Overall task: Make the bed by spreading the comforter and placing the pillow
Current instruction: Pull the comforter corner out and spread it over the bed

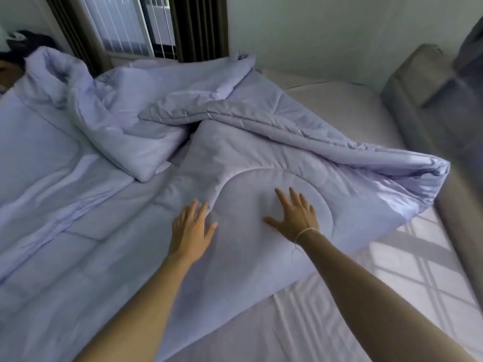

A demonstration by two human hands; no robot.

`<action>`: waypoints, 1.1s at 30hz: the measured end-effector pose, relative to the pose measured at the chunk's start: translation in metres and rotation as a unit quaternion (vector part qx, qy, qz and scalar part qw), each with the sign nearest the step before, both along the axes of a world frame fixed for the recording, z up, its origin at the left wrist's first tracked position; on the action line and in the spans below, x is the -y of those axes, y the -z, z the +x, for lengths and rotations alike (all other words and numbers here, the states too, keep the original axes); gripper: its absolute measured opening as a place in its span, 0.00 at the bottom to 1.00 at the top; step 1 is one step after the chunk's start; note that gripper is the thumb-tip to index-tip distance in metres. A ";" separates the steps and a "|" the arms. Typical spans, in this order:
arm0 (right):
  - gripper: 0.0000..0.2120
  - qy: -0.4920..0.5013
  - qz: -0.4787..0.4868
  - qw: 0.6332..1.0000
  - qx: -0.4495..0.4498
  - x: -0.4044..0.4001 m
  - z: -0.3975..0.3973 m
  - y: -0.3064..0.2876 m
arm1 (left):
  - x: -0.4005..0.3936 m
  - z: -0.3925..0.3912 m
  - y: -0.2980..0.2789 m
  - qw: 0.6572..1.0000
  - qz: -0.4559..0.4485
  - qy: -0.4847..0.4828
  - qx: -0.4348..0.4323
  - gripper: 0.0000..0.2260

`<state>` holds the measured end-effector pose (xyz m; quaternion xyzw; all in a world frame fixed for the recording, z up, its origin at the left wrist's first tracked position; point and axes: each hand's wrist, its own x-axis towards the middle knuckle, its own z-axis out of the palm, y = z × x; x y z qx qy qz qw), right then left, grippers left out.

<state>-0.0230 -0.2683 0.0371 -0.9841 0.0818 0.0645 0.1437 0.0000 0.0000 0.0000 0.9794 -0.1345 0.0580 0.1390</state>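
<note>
A pale lilac quilted comforter (109,158) lies bunched and folded across the left and middle of the bed, with thick rolls heaped toward the far side. Its near part is spread flatter. My left hand (192,228) rests flat on it, fingers apart, touching a fold. My right hand (294,214) lies palm down a little to the right, fingers spread, on a rounded stitched panel. Neither hand grips the fabric. A thin string circles my right wrist. No pillow is clearly visible.
The bare pale sheet of the mattress (347,108) shows at the right and near edge, with window light patches. A grey padded headboard (428,105) stands at the right. A window with blinds and dark curtains (146,27) is behind the bed.
</note>
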 end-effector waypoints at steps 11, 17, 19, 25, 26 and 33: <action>0.29 -0.003 -0.088 0.996 -0.011 -0.012 0.069 0.084 | -0.008 0.058 0.121 0.981 0.020 -0.124 -0.148 0.26; 0.21 0.016 -0.028 0.999 -0.007 -0.022 0.046 0.057 | -0.005 0.026 0.090 0.965 -0.184 -0.162 -0.088 0.13; 0.22 0.046 -0.001 0.999 -0.022 -0.019 0.024 0.048 | -0.008 0.003 0.074 0.962 -0.197 -0.165 -0.089 0.10; 0.18 -0.013 -0.085 0.996 -0.028 -0.001 -0.108 0.016 | -0.004 -0.124 0.044 0.896 -0.288 -0.184 -0.284 0.14; 0.18 -0.029 -0.072 0.996 -0.038 0.002 -0.137 0.014 | -0.006 -0.151 0.043 0.899 -0.256 -0.158 -0.319 0.13; 0.22 0.051 0.042 0.996 0.062 0.037 -0.217 0.029 | -0.004 -0.181 0.020 0.984 -0.173 0.037 -0.012 0.13</action>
